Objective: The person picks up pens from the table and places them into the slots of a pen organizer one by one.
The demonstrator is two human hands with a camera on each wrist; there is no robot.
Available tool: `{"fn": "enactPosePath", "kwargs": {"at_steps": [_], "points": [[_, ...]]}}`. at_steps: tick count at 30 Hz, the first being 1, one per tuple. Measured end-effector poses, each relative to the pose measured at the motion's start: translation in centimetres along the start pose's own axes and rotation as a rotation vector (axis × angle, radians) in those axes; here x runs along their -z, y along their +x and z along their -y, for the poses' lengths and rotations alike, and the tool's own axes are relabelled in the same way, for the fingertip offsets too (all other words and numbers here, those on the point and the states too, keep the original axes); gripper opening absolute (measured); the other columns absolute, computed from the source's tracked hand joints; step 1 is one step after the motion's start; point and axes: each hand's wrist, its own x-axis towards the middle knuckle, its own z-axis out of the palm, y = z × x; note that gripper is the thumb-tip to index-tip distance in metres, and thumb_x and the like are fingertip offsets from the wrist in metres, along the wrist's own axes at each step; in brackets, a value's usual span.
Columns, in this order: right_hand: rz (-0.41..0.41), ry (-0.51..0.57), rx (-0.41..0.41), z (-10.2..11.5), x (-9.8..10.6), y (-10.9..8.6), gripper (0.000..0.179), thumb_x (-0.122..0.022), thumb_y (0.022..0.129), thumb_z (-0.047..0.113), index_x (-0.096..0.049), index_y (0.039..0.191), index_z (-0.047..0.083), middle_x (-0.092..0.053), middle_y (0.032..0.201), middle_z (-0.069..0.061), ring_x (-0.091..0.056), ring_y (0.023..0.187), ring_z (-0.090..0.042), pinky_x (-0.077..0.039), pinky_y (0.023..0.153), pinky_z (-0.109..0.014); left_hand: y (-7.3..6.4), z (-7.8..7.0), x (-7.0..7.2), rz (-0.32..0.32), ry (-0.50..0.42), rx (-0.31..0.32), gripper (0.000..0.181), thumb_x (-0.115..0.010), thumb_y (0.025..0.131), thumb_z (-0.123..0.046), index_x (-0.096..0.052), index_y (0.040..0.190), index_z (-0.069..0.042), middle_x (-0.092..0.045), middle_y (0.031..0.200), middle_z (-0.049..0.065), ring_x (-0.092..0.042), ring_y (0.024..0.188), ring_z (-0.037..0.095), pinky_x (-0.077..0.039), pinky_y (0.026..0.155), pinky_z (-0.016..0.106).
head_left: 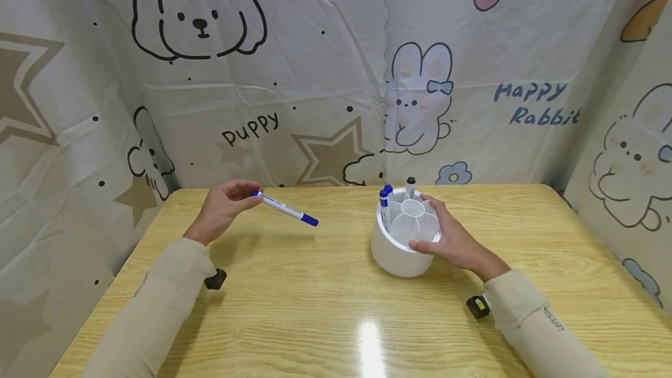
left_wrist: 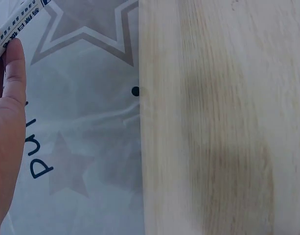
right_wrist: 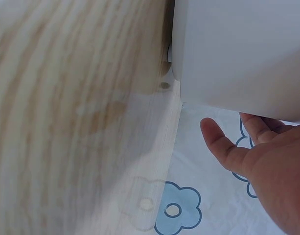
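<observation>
My left hand (head_left: 224,207) pinches a white whiteboard marker with a blue cap (head_left: 286,209) near one end, above the table's left half. The capped end points right and slightly down. In the left wrist view, thumb and fingers meet on the marker's printed barrel (left_wrist: 20,24). My right hand (head_left: 462,242) holds the right side of a round white pen holder (head_left: 400,256), thumb at the front rim and fingers toward the back. Two blue-capped markers (head_left: 385,206) stand in its left part and a black-capped marker (head_left: 410,187) at the back.
The wood-grain table (head_left: 294,308) carries the pen holder right of its middle. Behind it hangs a printed cloth (head_left: 325,63), also down both sides. A small black device (head_left: 215,279) sits by the left cuff, another black device (head_left: 478,307) by the right cuff.
</observation>
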Motion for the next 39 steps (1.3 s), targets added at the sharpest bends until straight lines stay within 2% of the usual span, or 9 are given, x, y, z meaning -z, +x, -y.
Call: {"fn": "enactPosePath", "kwargs": {"at_steps": [9, 14, 21, 27, 35, 39], "points": [[0.01, -0.001, -0.01, 0.1, 0.1, -0.1, 0.099, -0.082, 0.082, 0.028, -0.019, 0.156, 0.009, -0.044, 0.143, -0.026, -0.056, 0.117, -0.043, -0.051, 0.094, -0.058, 0.3, -0.8, -0.5, 0.008, -0.022, -0.011, 0.039, -0.076, 0.091, -0.014, -0.063, 0.119, 0.008, -0.071, 0.105, -0.003, -0.066, 0.097, 0.011, -0.056, 0.086, 0.022], [0.007, -0.009, -0.009, -0.1, 0.0, 0.0, 0.099, -0.082, 0.083, 0.029, -0.019, 0.156, 0.009, -0.044, 0.143, -0.026, -0.056, 0.117, -0.043, -0.051, 0.094, -0.058, 0.4, -1.4, -0.9, 0.018, -0.042, -0.037, 0.034, -0.076, 0.091, -0.013, -0.065, 0.117, 0.005, -0.071, 0.108, 0.002, -0.066, 0.096, 0.012, -0.056, 0.086, 0.023], [0.004, -0.008, -0.009, -0.3, -0.1, 0.2, 0.098, -0.082, 0.082, 0.03, -0.02, 0.156, 0.009, -0.045, 0.143, -0.025, -0.056, 0.116, -0.043, -0.051, 0.094, -0.059, 0.3, -2.4, -1.7, 0.021, -0.061, -0.067, 0.028, -0.075, 0.09, -0.007, -0.067, 0.114, 0.004, -0.072, 0.101, -0.005, -0.066, 0.092, 0.012, -0.057, 0.083, 0.022], [0.005, -0.012, -0.009, -0.2, -0.1, 0.1, 0.099, -0.081, 0.083, 0.031, -0.019, 0.156, 0.008, -0.044, 0.143, -0.026, -0.056, 0.116, -0.044, -0.051, 0.094, -0.059, 0.4, -3.2, -2.3, 0.033, -0.073, -0.088, 0.024, -0.075, 0.09, -0.007, -0.068, 0.112, 0.002, -0.071, 0.101, -0.003, -0.066, 0.091, 0.013, -0.057, 0.082, 0.023], [0.005, -0.01, -0.016, -0.2, -0.1, 0.1, 0.099, -0.082, 0.082, 0.031, -0.019, 0.156, 0.009, -0.044, 0.143, -0.026, -0.056, 0.117, -0.044, -0.05, 0.094, -0.059, 0.7, -3.6, -3.1, 0.043, -0.104, -0.11, 0.029, -0.074, 0.09, -0.003, -0.065, 0.115, 0.009, -0.071, 0.101, -0.003, -0.065, 0.092, 0.013, -0.056, 0.082, 0.023], [0.003, -0.005, -0.015, -0.3, -0.1, 0.2, 0.099, -0.082, 0.082, 0.03, -0.019, 0.156, 0.01, -0.044, 0.143, -0.026, -0.055, 0.117, -0.044, -0.05, 0.094, -0.059, 0.7, -3.9, -3.4, 0.052, -0.131, -0.126, 0.023, -0.073, 0.09, 0.0, -0.068, 0.112, 0.003, -0.071, 0.103, 0.0, -0.065, 0.091, 0.014, -0.057, 0.081, 0.023]]}}
